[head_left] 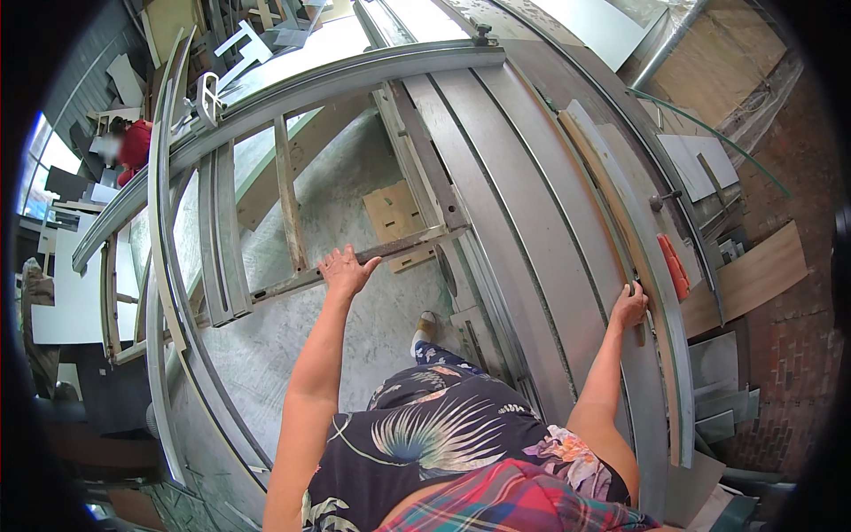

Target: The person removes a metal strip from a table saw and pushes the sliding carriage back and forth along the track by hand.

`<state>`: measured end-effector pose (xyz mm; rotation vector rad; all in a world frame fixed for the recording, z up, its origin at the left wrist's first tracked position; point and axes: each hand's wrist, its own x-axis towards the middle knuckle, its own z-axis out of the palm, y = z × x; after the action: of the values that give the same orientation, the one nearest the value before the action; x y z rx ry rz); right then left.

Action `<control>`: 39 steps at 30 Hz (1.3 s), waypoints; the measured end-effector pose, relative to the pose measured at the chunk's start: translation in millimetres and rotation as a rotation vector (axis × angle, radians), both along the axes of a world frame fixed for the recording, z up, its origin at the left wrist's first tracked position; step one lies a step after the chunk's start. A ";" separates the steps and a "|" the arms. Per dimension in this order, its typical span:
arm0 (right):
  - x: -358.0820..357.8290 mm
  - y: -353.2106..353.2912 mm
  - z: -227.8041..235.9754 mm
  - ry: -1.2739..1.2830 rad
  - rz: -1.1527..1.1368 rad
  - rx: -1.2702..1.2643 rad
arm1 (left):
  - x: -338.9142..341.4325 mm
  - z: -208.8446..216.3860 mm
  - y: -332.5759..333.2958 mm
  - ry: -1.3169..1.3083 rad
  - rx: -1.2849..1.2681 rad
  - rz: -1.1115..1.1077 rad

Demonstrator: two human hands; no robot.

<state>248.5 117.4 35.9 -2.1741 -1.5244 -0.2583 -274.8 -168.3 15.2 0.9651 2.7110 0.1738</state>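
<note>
Clearance report: slotted counter and side frame.
The slotted counter [505, 160] gives open passage between the left hand [347, 270] and the right hand [630, 306]. Openings in the metal frame [408, 241] admit reach toward the floor [341, 173], divided by a crossbar [288, 195]. The long rail [355, 76] obstructs the far side; a brown strip [605, 182] and orange piece [673, 266] obstruct the right.
</note>
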 end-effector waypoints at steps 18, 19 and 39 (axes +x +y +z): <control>-51.0 46.2 -6.6 -0.029 0.019 0.014 | -22.8 -7.9 19.1 0.030 -0.023 0.012; -56.0 48.5 -7.3 -0.028 0.018 0.013 | -25.5 -6.2 20.4 0.018 -0.042 0.004; -154.6 129.3 -18.3 -0.010 0.170 0.094 | -46.7 -9.5 41.1 0.064 -0.055 -0.005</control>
<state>93.9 246.7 17.5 -1.9615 -1.6572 -0.2790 -321.6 -127.2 5.7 0.9777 2.7554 0.0679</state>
